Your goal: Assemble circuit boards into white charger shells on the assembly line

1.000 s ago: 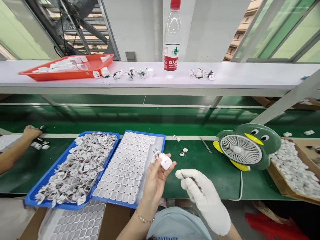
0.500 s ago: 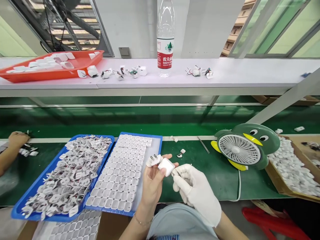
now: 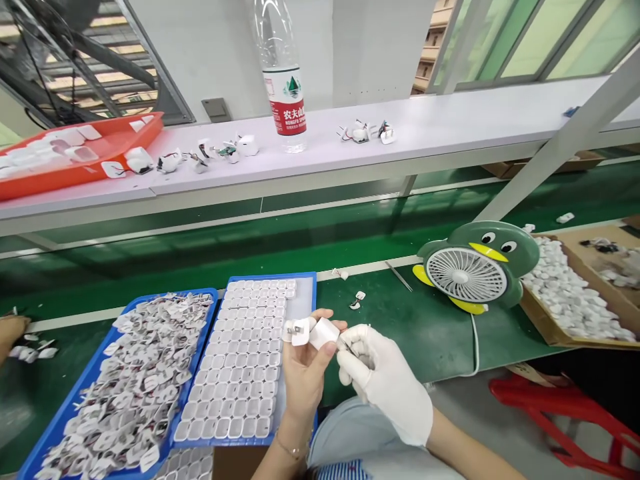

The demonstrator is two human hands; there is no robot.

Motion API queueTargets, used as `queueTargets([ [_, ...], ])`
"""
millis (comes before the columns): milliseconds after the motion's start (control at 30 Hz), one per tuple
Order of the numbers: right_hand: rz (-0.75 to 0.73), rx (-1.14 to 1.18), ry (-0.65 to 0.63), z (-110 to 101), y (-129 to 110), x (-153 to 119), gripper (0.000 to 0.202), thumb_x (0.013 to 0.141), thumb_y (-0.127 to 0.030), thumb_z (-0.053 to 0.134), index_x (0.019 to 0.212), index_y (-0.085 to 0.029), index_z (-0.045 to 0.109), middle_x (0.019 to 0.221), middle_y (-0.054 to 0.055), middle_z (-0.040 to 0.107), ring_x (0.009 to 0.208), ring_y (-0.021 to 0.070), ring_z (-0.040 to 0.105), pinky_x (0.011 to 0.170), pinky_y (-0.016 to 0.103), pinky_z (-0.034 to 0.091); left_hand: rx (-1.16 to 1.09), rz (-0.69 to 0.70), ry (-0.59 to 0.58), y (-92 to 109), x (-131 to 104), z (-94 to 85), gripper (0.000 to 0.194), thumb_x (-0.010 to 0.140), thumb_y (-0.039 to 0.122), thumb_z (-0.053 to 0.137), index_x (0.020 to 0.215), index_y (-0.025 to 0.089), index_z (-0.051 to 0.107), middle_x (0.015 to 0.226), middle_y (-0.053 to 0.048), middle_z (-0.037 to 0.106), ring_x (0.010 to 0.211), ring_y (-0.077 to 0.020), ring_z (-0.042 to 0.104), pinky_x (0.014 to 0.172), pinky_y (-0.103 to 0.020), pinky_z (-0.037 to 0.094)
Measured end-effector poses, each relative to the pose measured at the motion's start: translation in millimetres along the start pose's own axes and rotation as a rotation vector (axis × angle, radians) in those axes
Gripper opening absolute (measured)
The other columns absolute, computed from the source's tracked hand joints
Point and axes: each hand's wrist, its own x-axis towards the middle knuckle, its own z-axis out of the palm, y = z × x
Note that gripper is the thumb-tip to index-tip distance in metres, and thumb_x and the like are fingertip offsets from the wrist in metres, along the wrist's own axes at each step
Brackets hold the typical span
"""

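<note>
My left hand (image 3: 304, 373), bare, is closed around a white charger housing (image 3: 326, 332), its thumb pressed against the near side. Beside the housing, at the fingers of the same hand, is a white plug piece (image 3: 298, 331) with two metal prongs pointing up. My right hand (image 3: 387, 380) wears a white glove, and its fingertips are pinched together at the housing's right end. A small dark bit shows between those fingertips; I cannot make out what it is. Left of my hands, a blue tray (image 3: 309, 287) carries rows of open white housings.
Another blue tray (image 3: 90, 373), heaped with wired white plug parts, lies further left. A green penguin-shaped fan (image 3: 467, 273), tweezers (image 3: 399, 276) and a cardboard box (image 3: 543, 313) of white pieces are on the right. A water bottle (image 3: 287, 100) stands on the shelf. Another person's hand (image 3: 13, 330) shows far left.
The view has turned and tilted. The pronged plug piece has rotated, showing its flat face more. Both hands stay together at the housing.
</note>
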Motion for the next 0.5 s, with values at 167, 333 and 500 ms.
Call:
queueTargets([
  [167,0.063,0.161,-0.03,2,-4,1,0.028,0.08,-0.044,0.063,0.077,-0.024,0.044,0.044,-0.011,0.047,0.029,0.0054,0.035,0.028,0.016,0.024,0.027,0.017,-0.042,-4,-2,1.5,0.033,0.066,0.021,0.084,0.093,0.02,0.066,0.095,-0.007,0.07,0.074,-0.021,0.067,0.064,-0.029,0.056],
  [333,-0.003,0.289,-0.008,2,-1,1,0.027,0.074,-0.032,0.065,0.072,-0.024,0.039,0.049,-0.01,0.052,0.028,0.0028,0.032,0.027,0.015,0.018,0.032,0.062,-0.243,-13,0,-11.4,0.029,0.074,0.016,0.077,0.099,0.021,0.064,0.103,-0.007,0.067,0.079,-0.0206,0.068,0.064,-0.029,0.058],
  [500,-0.139,0.39,-0.005,4,14,-2,0.021,0.077,-0.022,0.06,0.072,-0.024,0.039,0.041,-0.014,0.043,0.026,0.0013,0.026,0.028,0.014,0.014,0.036,0.102,-0.367,-17,0,-19.2,0.028,0.079,0.012,0.072,0.104,0.022,0.062,0.105,-0.008,0.067,0.083,-0.0198,0.069,0.068,-0.029,0.058],
])
